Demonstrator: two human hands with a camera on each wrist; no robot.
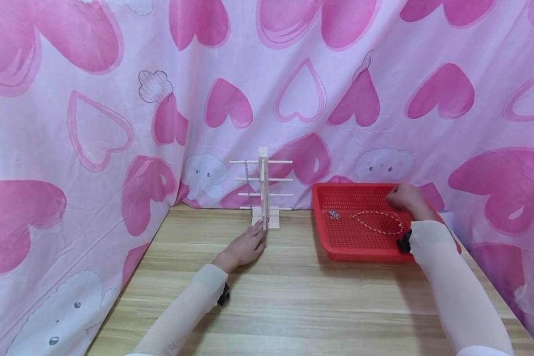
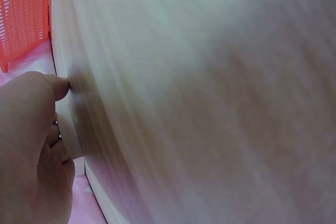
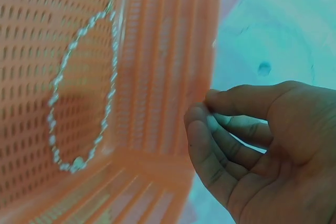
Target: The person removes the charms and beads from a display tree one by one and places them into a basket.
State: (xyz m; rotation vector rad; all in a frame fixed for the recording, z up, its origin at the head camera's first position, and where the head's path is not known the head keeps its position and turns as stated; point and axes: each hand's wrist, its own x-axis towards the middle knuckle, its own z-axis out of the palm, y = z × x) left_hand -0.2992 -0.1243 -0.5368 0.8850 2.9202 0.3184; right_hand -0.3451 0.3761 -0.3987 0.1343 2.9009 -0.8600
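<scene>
On the tabletop, I've got the left hand, fingers fairly straight, against the wooden jewelry stand, likely steadying it, right hand fingers curled narrow, nothing visibly held, by the red basket containing the beaded necklace.

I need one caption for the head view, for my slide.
Left hand at the wooden rack, right hand by the red basket with a beaded necklace inside.

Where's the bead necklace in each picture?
Head: right of centre, the necklace lies in the red basket.
Left wrist: not in it.
Right wrist: on the left, in the basket.
Shared landmark: the red basket, seen in all three views.
</scene>
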